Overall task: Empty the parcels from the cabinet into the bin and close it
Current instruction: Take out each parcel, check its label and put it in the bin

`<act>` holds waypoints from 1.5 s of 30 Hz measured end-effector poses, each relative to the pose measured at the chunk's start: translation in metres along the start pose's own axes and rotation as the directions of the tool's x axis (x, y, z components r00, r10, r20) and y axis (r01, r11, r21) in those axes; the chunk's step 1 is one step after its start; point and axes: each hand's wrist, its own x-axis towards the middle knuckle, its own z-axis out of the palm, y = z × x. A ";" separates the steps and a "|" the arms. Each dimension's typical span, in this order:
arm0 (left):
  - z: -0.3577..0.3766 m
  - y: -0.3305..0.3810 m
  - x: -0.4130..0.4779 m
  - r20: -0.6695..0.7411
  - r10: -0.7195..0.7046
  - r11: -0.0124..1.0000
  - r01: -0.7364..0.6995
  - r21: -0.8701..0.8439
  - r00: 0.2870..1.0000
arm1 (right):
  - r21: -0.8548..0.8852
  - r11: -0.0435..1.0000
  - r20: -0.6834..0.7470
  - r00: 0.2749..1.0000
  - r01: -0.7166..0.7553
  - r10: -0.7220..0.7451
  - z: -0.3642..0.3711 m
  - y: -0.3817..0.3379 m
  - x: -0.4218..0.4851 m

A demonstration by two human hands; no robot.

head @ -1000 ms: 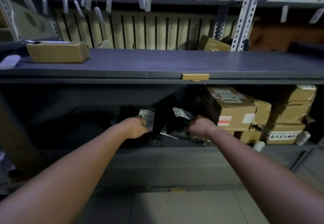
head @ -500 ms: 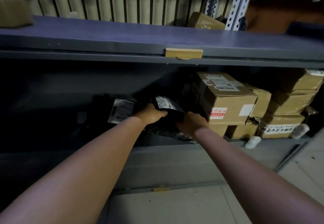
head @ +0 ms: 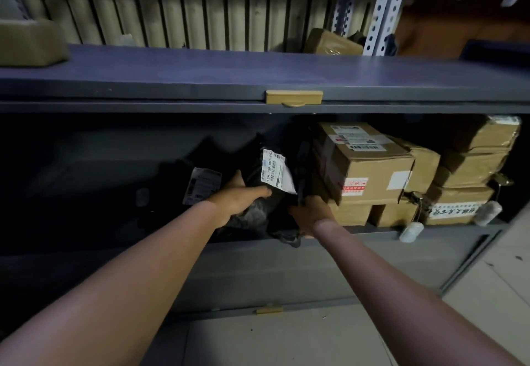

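Cabinet shelf (head: 358, 230): black parcels (head: 255, 165), cardboard boxes (head: 364, 170)

You stand in a parcel storeroom: labelled cardboard boxes (head: 364, 165) stacked inside a grey metal cabinet (head: 258, 265), black mailer bags (head: 258, 176) beside them, perforated steel racking (head: 384, 7) above.
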 end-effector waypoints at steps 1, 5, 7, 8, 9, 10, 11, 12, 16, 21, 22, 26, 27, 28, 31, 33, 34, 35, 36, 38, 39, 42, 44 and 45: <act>-0.006 0.000 -0.010 0.008 0.013 0.999 -0.013 -0.044 1.000 | 0.111 0.994 0.014 1.000 -0.016 0.014 0.001 0.001 -0.007; -0.037 0.000 -0.051 0.015 -0.073 0.973 0.074 -0.220 0.997 | 0.510 0.856 0.171 0.985 -0.086 -0.003 0.000 -0.003 -0.052; -0.053 -0.003 -0.078 0.035 -0.114 0.958 0.120 -0.262 0.993 | 0.654 0.748 0.242 0.968 -0.110 -0.069 -0.003 -0.008 -0.075; -0.060 -0.005 -0.092 0.042 -0.115 0.957 0.122 -0.263 0.992 | 0.717 0.687 0.267 0.957 -0.119 -0.114 -0.004 -0.011 -0.085; -0.066 -0.008 -0.107 0.061 -0.095 0.955 0.108 -0.278 0.994 | 0.765 0.631 0.288 0.945 -0.130 -0.155 -0.004 -0.014 -0.097; -0.070 -0.010 -0.122 0.076 -0.067 0.950 0.087 -0.298 0.995 | 0.791 0.593 0.309 0.934 -0.148 -0.180 -0.002 -0.017 -0.110; -0.074 -0.013 -0.137 0.093 -0.035 0.947 0.063 -0.315 0.995 | 0.804 0.571 0.333 0.922 -0.168 -0.198 0.002 -0.019 -0.121; -0.078 -0.016 -0.153 0.104 -0.017 0.941 0.051 -0.334 0.994 | 0.813 0.553 0.348 0.913 -0.181 -0.213 0.006 -0.021 -0.133; -0.091 -0.035 -0.204 0.064 0.002 0.938 0.020 -0.346 0.998 | 0.862 0.484 0.295 0.924 -0.148 -0.243 0.023 -0.021 -0.176; -0.097 -0.066 -0.244 -0.029 -0.033 0.984 0.027 -0.174 0.999 | 0.837 0.547 0.161 0.957 -0.003 -0.241 0.038 -0.012 -0.217; -0.096 -0.071 -0.249 -0.039 -0.035 0.988 0.028 -0.153 0.999 | 0.829 0.559 0.147 0.958 0.016 -0.245 0.041 -0.010 -0.221; -0.093 -0.090 -0.267 -0.115 -0.037 0.986 0.018 -0.164 0.993 | 0.791 0.608 0.122 0.954 0.074 -0.275 0.050 -0.011 -0.234; -0.093 -0.094 -0.271 -0.132 -0.035 0.986 0.012 -0.169 0.991 | 0.780 0.620 0.117 0.951 0.090 -0.286 0.053 -0.012 -0.236; -0.092 -0.097 -0.275 -0.143 -0.030 0.985 0.005 -0.171 0.989 | 0.769 0.631 0.115 0.947 0.106 -0.299 0.055 -0.014 -0.238; -0.096 -0.103 -0.282 -0.181 -0.019 0.984 -0.014 -0.178 0.983 | 0.748 0.648 0.121 0.931 0.143 -0.346 0.060 -0.016 -0.243; -0.102 -0.105 -0.283 -0.215 -0.005 0.988 -0.029 -0.154 0.976 | 0.747 0.646 0.131 0.918 0.158 -0.375 0.063 -0.017 -0.246; -0.104 -0.105 -0.282 -0.227 0.006 0.990 -0.038 -0.137 0.974 | 0.746 0.646 0.132 0.914 0.164 -0.384 0.064 -0.017 -0.247; -0.105 -0.106 -0.282 -0.234 0.017 0.992 -0.045 -0.118 0.972 | 0.741 0.648 0.127 0.911 0.176 -0.393 0.065 -0.016 -0.248; -0.105 -0.106 -0.282 -0.238 0.030 0.993 -0.055 -0.100 0.971 | 0.732 0.653 0.117 0.909 0.194 -0.401 0.065 -0.016 -0.249; -0.104 -0.107 -0.281 -0.236 0.040 0.994 -0.063 -0.088 0.971 | 0.713 0.662 0.098 0.900 0.234 -0.424 0.065 -0.014 -0.250; -0.102 -0.107 -0.281 -0.230 0.038 0.995 -0.059 -0.087 0.973 | 0.704 0.664 0.088 0.896 0.253 -0.435 0.065 -0.013 -0.250; -0.101 -0.107 -0.282 -0.207 0.056 0.996 -0.070 -0.059 0.977 | 0.653 0.672 0.040 0.871 0.348 -0.490 0.063 -0.011 -0.253; -0.100 -0.105 -0.281 -0.227 0.065 0.994 -0.084 -0.076 0.972 | 0.574 0.671 -0.024 0.829 0.469 -0.558 0.064 -0.011 -0.258; -0.098 -0.104 -0.282 -0.237 0.033 0.992 -0.061 -0.112 0.971 | 0.527 0.661 -0.066 0.801 0.534 -0.595 0.065 -0.011 -0.260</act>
